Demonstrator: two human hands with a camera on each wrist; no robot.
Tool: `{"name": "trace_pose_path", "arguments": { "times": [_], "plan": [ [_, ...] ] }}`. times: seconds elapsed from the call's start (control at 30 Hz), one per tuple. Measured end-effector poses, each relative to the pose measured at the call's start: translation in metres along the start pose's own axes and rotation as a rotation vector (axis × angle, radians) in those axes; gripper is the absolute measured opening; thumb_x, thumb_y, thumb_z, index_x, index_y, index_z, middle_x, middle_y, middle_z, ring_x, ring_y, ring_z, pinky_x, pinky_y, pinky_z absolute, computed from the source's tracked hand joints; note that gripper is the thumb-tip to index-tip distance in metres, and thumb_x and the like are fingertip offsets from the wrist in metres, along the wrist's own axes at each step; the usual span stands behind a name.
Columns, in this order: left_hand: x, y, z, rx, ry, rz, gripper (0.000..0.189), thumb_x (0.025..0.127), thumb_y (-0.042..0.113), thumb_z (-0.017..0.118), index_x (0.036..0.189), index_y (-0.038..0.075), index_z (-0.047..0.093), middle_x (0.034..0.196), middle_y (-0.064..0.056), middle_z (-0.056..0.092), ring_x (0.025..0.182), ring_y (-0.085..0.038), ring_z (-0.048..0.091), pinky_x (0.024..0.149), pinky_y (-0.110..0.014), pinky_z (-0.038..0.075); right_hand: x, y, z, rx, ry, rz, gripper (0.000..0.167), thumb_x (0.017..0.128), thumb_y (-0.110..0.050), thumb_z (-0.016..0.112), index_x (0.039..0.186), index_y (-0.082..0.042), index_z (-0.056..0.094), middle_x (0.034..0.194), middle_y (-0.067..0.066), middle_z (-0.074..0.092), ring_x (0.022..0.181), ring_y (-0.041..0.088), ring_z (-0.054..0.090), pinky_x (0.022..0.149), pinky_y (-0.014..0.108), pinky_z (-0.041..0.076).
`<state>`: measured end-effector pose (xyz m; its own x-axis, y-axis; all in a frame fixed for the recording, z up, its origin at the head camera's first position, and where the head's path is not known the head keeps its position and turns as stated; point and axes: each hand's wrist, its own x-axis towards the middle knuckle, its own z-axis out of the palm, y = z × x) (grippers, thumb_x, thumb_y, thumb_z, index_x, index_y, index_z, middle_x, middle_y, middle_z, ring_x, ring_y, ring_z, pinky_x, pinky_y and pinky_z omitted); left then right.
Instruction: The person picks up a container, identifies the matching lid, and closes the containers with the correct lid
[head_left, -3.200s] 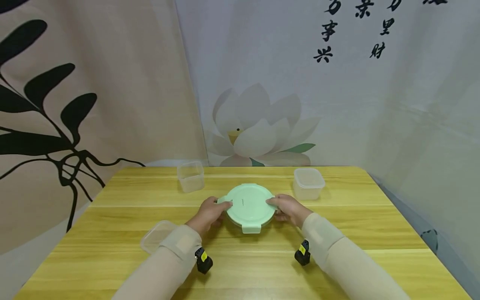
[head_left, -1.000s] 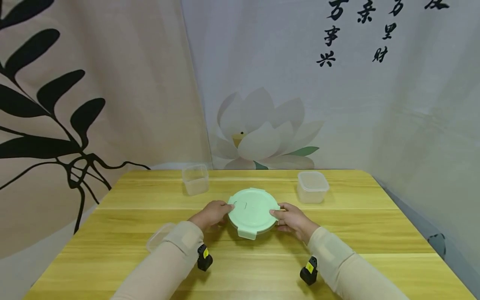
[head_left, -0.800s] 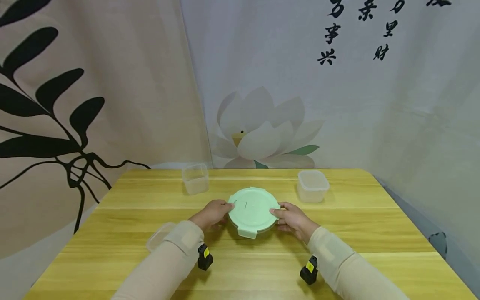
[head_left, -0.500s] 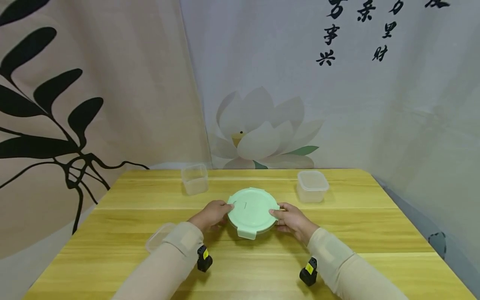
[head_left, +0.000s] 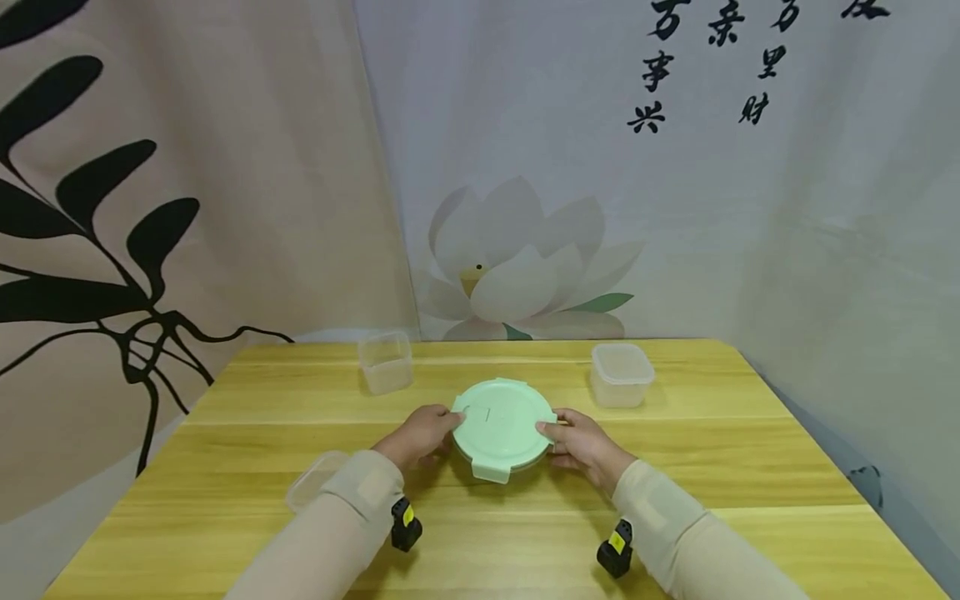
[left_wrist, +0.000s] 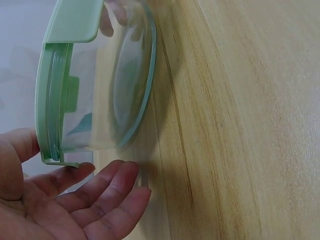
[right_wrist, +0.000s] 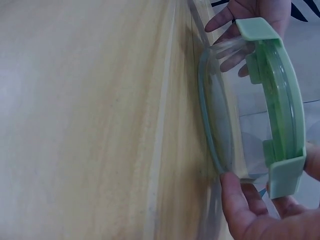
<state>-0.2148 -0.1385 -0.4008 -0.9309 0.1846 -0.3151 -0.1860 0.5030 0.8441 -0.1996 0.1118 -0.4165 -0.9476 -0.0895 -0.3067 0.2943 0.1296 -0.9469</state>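
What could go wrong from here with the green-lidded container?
1. Drop: the left grip pinches the green lid at its edge, and most of its fingers look clear of the clear body. I can't tell if the latches are locked; if not, the body might fall.
2. Snag: the left sleeve overlaps the flat clear lid in the head view and could drag it.

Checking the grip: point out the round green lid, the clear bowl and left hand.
Round green lid (head_left: 504, 427), head view, middle of top.
Clear bowl (right_wrist: 246, 117), right wrist view, side wall.
Left hand (head_left: 417, 434), head view, back.
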Motion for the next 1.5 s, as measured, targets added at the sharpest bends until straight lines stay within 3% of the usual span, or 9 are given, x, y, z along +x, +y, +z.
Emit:
{"name": "trace_pose_path", "arguments": {
  "times": [0.4, 0.77, 0.9, 1.2, 1.37, 1.5],
  "plan": [
    [0.000, 0.001, -0.001, 0.022, 0.020, 0.010, 0.034, 0.102, 0.031, 0.046, 0.113, 0.002, 0.058, 0.101, -0.012, 0.057, 0.092, -0.029, 0.059, 0.070, -0.042, 0.050, -0.002, -0.002, 0.002, -0.001, 0.015, 0.001, 0.046, 0.096, -0.021, 0.061, 0.135, 0.001, 0.048, 0.101, 0.011, 0.063, 0.082, 0.018, 0.064, 0.080, 0.040, 0.054],
    [-0.005, 0.003, 0.004, -0.036, 0.069, 0.000, 0.038, 0.102, 0.029, 0.046, 0.120, -0.003, 0.056, 0.097, -0.013, 0.056, 0.089, -0.029, 0.058, 0.072, -0.042, 0.050, -0.006, 0.000, 0.003, -0.007, 0.048, 0.013, 0.052, 0.095, -0.028, 0.063, 0.135, 0.000, 0.049, 0.097, 0.007, 0.065, 0.083, 0.017, 0.062, 0.077, 0.037, 0.053],
    [-0.005, 0.000, 0.007, -0.055, 0.087, -0.014, 0.040, 0.103, 0.030, 0.046, 0.120, -0.005, 0.055, 0.096, -0.014, 0.055, 0.087, -0.030, 0.058, 0.070, -0.040, 0.049, -0.010, 0.002, 0.003, -0.005, 0.044, 0.015, 0.060, 0.095, -0.032, 0.061, 0.139, 0.004, 0.042, 0.100, 0.009, 0.061, 0.087, 0.020, 0.060, 0.077, 0.038, 0.053],
    [-0.008, -0.014, 0.012, -0.139, 0.079, -0.029, 0.055, 0.099, 0.037, 0.051, 0.129, -0.010, 0.047, 0.110, -0.019, 0.056, 0.091, -0.030, 0.058, 0.074, -0.043, 0.052, -0.020, 0.008, 0.000, -0.022, -0.059, 0.026, 0.072, 0.096, -0.032, 0.060, 0.143, 0.013, 0.029, 0.128, 0.028, 0.052, 0.114, 0.040, 0.056, 0.091, 0.051, 0.049],
    [-0.008, -0.013, 0.013, -0.159, 0.049, -0.003, 0.057, 0.097, 0.034, 0.057, 0.130, -0.010, 0.044, 0.109, -0.020, 0.057, 0.093, -0.032, 0.059, 0.076, -0.045, 0.054, -0.021, 0.009, -0.002, 0.017, -0.103, 0.018, 0.071, 0.097, -0.029, 0.058, 0.143, 0.016, 0.026, 0.131, 0.032, 0.048, 0.117, 0.043, 0.053, 0.095, 0.055, 0.046],
    [-0.010, -0.010, 0.013, -0.182, 0.043, 0.022, 0.051, 0.098, 0.031, 0.055, 0.126, -0.010, 0.045, 0.104, -0.020, 0.057, 0.092, -0.033, 0.061, 0.077, -0.047, 0.054, -0.021, 0.009, -0.003, 0.044, -0.100, 0.011, 0.067, 0.097, -0.025, 0.058, 0.141, 0.015, 0.029, 0.122, 0.026, 0.055, 0.108, 0.035, 0.058, 0.094, 0.051, 0.048]
  ]
}}
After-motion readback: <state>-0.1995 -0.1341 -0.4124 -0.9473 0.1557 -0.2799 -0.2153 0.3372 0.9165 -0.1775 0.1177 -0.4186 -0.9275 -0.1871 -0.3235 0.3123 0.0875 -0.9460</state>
